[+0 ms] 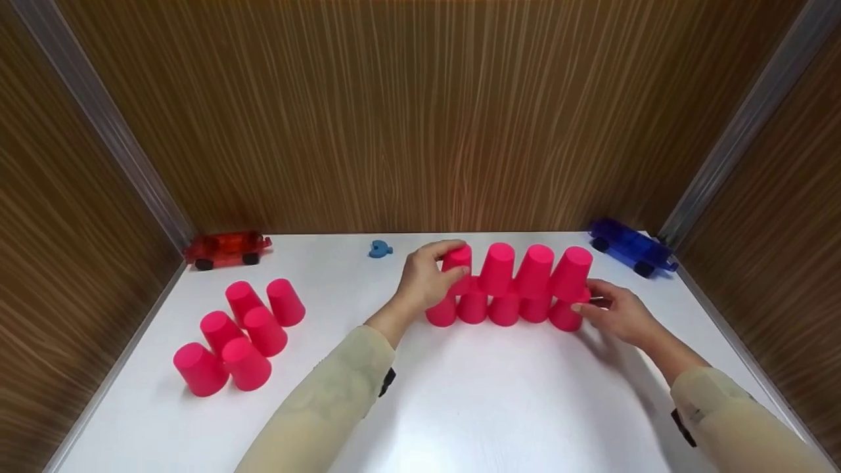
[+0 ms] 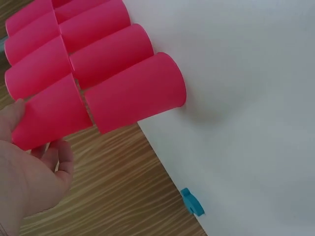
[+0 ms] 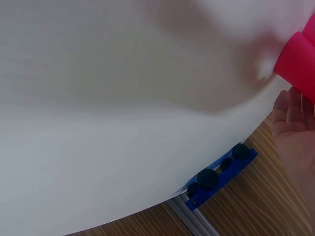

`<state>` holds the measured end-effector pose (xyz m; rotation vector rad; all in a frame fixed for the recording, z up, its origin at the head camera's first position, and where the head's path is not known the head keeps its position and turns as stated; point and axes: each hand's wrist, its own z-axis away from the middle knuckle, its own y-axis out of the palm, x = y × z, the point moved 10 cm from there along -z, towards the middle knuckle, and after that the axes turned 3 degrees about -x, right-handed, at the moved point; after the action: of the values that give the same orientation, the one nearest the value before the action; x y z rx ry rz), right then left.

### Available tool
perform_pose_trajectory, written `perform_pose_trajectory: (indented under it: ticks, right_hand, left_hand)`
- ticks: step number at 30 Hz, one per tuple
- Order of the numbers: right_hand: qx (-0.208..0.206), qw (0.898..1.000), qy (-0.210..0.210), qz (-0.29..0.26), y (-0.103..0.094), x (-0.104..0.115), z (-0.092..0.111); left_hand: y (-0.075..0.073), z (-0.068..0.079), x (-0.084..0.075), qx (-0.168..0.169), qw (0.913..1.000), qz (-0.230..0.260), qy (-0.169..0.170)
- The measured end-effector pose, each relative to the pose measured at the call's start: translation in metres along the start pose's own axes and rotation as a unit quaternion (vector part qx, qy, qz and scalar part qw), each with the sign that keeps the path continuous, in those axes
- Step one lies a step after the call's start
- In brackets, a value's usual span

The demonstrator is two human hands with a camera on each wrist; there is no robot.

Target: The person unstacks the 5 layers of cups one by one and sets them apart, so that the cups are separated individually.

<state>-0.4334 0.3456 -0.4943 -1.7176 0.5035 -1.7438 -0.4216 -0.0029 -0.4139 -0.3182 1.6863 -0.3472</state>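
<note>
Several upside-down pink cups (image 1: 504,309) stand in a row, and more upside-down cups (image 1: 535,272) sit on top of them as a second layer. My left hand (image 1: 424,279) grips the leftmost upper cup (image 2: 51,115), thumb on the near side and fingers behind it. Below, the leftmost bottom cup (image 2: 140,93) shows uncovered in the left wrist view. At the other end, my right hand (image 1: 617,312) rests its fingertips against the rightmost bottom cup (image 1: 566,316). In the right wrist view those fingers (image 3: 294,115) look relaxed along that cup's side; the thumb is hidden there.
Several more upside-down pink cups (image 1: 246,364) stand grouped on the left of the white table (image 1: 473,401). Toward the back are a red toy car (image 1: 228,249), a small blue piece (image 1: 380,249) and a blue toy car (image 1: 632,246). Wood-patterned walls (image 1: 420,118) enclose the table.
</note>
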Motion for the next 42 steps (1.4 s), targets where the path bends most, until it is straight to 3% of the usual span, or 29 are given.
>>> perform_pose_trajectory:
  ticks: [5,13,23,32,42]
  right_hand:
    - [-0.001,1.0,-0.001,0.001,-0.006,-0.002,-0.002]
    - [-0.007,1.0,-0.009,0.004,-0.01,-0.006,-0.007]
    - [-0.006,1.0,-0.003,0.01,-0.009,-0.01,-0.007]
    - [-0.003,1.0,0.005,0.01,-0.01,-0.013,-0.007]
    - [-0.01,1.0,-0.013,0.002,-0.01,-0.008,-0.007]
  left_hand:
    - [-0.024,0.001,0.001,-0.029,0.9996,0.004,-0.004]
    - [-0.078,0.005,0.01,-0.082,0.9965,-0.013,0.01]
    - [-0.131,0.017,0.051,-0.108,0.9925,-0.019,-0.054]
    - [-0.152,0.029,0.096,-0.112,0.9865,-0.032,-0.115]
    - [-0.16,0.034,0.125,-0.122,0.9805,-0.043,-0.148]
